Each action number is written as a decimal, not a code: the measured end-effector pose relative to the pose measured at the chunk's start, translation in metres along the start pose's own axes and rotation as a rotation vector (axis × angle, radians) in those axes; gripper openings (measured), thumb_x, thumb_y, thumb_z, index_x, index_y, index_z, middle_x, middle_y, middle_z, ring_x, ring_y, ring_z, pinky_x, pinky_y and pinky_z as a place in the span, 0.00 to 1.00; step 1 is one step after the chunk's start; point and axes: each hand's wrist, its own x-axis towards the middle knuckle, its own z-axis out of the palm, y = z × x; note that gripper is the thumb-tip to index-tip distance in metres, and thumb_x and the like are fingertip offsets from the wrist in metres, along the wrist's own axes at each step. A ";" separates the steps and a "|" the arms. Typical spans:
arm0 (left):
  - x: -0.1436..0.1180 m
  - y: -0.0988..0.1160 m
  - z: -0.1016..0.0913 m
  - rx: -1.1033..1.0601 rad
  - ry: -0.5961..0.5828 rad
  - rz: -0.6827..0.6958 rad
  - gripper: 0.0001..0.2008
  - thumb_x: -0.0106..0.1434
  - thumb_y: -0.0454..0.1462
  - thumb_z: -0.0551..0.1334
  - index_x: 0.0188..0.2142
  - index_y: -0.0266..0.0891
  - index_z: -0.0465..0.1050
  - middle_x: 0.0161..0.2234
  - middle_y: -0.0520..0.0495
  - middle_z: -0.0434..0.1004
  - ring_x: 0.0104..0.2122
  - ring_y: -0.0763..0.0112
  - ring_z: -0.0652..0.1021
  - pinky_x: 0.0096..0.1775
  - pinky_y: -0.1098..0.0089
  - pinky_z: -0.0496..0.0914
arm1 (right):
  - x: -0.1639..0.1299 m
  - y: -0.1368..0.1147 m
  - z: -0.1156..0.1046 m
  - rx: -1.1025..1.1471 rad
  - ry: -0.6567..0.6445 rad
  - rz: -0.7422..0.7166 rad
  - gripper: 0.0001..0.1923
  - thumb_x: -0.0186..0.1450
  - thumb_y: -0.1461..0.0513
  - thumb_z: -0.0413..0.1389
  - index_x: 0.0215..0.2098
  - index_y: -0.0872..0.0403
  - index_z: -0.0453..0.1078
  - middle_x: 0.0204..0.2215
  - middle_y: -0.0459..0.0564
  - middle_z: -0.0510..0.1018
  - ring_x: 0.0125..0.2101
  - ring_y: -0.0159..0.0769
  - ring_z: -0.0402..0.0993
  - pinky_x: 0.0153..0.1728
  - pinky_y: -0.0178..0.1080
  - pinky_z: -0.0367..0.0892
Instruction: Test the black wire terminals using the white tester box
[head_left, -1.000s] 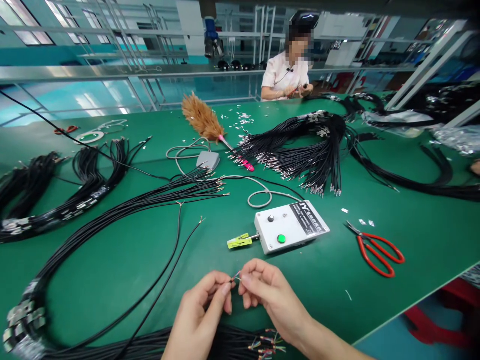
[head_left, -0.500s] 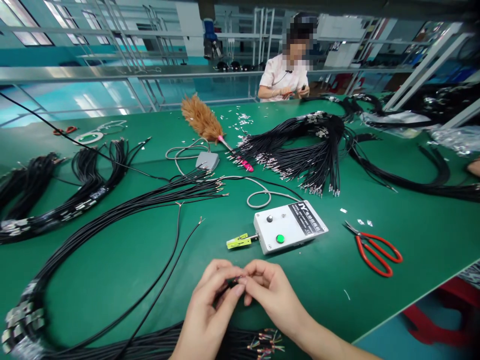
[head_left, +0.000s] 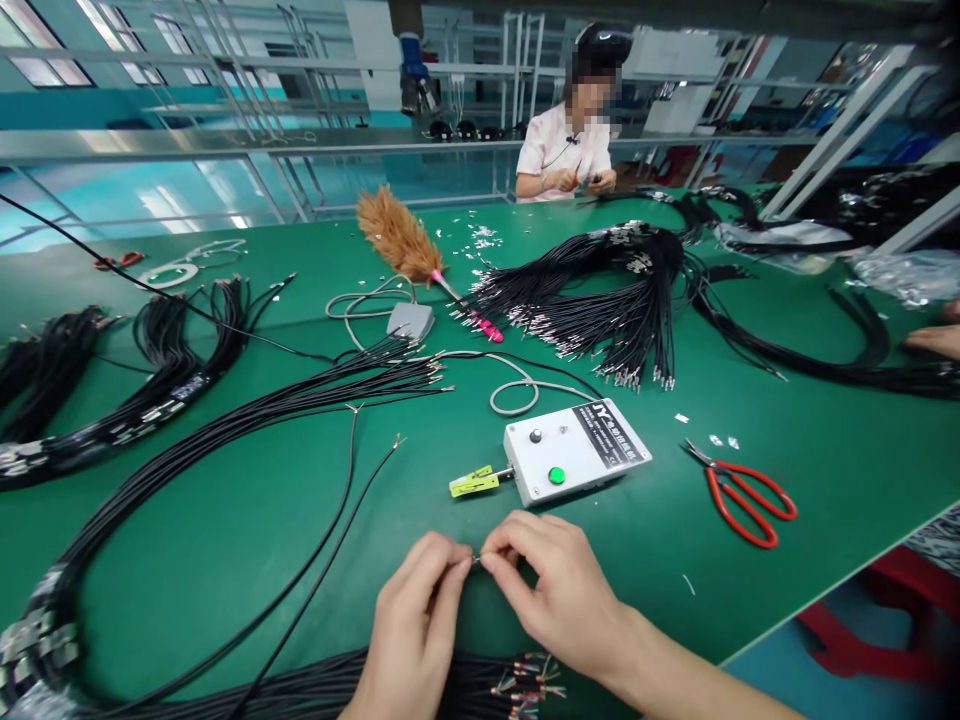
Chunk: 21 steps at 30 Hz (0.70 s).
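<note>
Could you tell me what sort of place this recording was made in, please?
Most likely a cable or wire-harness assembly workshop. Bundles of black cables lie across a long green worktable, a white box with a green button sits by red scissors, and another person works at the far end.

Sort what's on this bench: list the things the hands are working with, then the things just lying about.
In hand:
- left hand and right hand, pinching a thin wire end between their fingertips
- bundle of black cables with stripped coloured ends, under the wrists

Lying about:
- white control box with a green button
- red scissors
- feather duster
- grey pedal
</note>
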 end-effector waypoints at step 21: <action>0.050 -0.019 -0.020 -0.240 0.012 -0.358 0.12 0.60 0.45 0.61 0.28 0.39 0.65 0.22 0.58 0.62 0.20 0.76 0.62 0.22 0.76 0.56 | 0.076 0.014 -0.016 -0.783 -0.164 -0.296 0.04 0.63 0.66 0.62 0.34 0.55 0.71 0.35 0.49 0.78 0.38 0.42 0.68 0.36 0.43 0.51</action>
